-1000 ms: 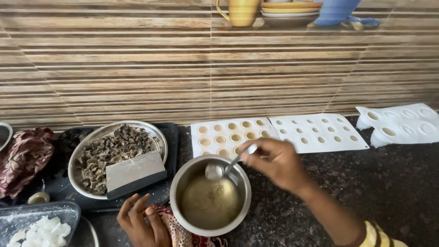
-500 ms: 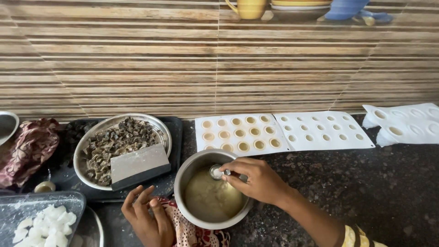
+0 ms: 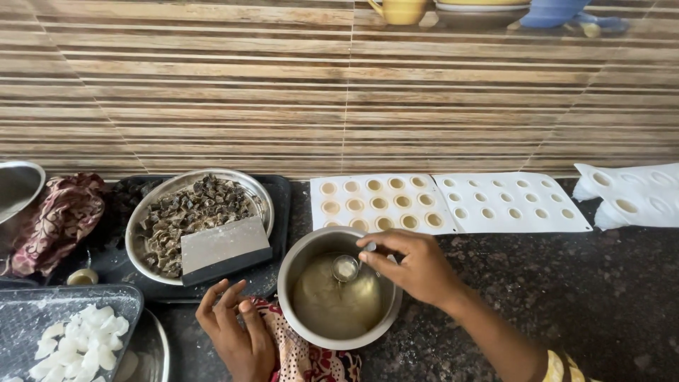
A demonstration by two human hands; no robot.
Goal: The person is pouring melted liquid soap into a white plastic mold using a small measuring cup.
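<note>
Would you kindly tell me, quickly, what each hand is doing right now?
Left hand: open, holding nothing, resting on the cloth beside the pot.
Right hand: closed on the spoon over the pot.

Pot (image 3: 297,272) sits before the moulds (image 3: 382,201), plate (image 3: 258,194) to its left

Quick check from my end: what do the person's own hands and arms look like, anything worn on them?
Both hands are bare: no gloves, and no rings or watch that I can make out. The left hand shows only to about the wrist. The right hand has a bare forearm, and near the bottom edge a bit of yellow sleeve with a paler pattern shows.
</note>
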